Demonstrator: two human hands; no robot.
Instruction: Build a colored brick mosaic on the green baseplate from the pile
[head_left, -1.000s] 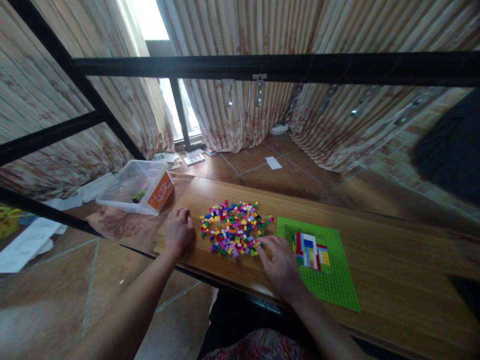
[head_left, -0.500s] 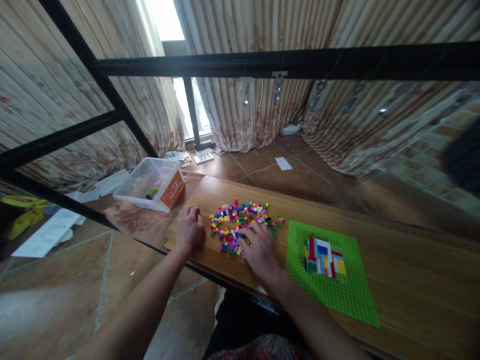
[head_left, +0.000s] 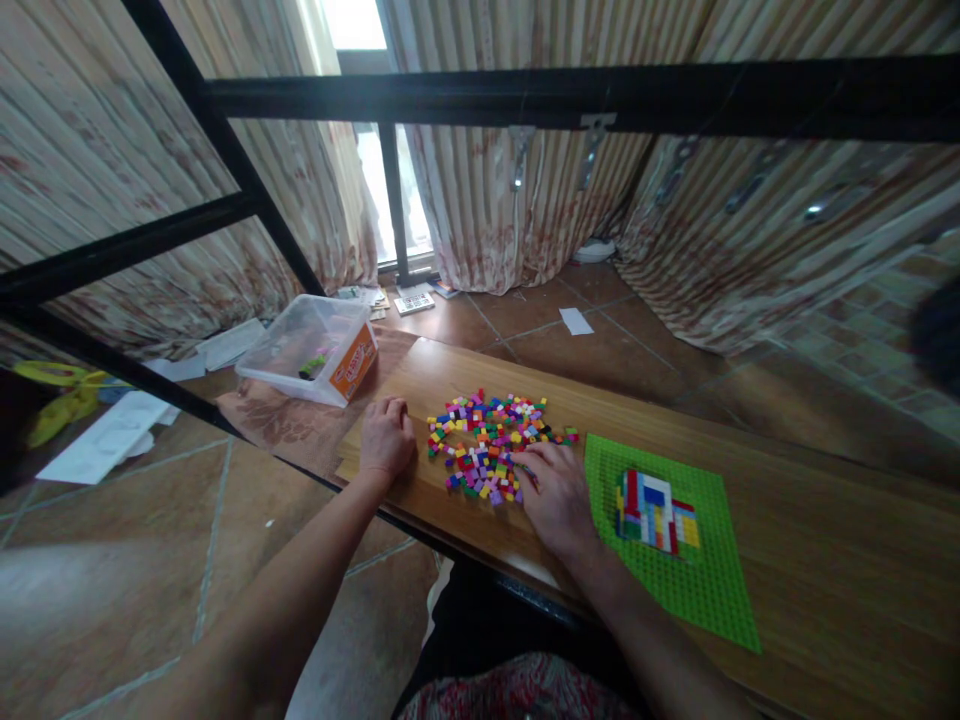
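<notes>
Many small coloured toy bricks (head_left: 487, 432) lie scattered in a loose pile on the wooden table. My right hand (head_left: 556, 490) is at the pile's right edge, fingers bent down at the bricks and thumb apart from them; I see no brick held. Left of the pile, my left hand (head_left: 387, 440) rests on the tabletop with its fingers curled in, and the inside of it is hidden. To the right lies a green baseplate (head_left: 675, 590), bearing a low build of mixed bricks (head_left: 656, 512) in red, white, blue and yellow.
A clear plastic box (head_left: 289, 345) with an orange label stands beyond the table's left end, a few pieces inside. A black metal frame (head_left: 480, 100) crosses ahead, before striped curtains (head_left: 540, 210). Papers (head_left: 576, 321) lie on the tiled floor.
My right hand has drawn slightly right over the pile, uncovering bricks near its front. My left hand stays at the same spot on the table. The view has shifted a little.
</notes>
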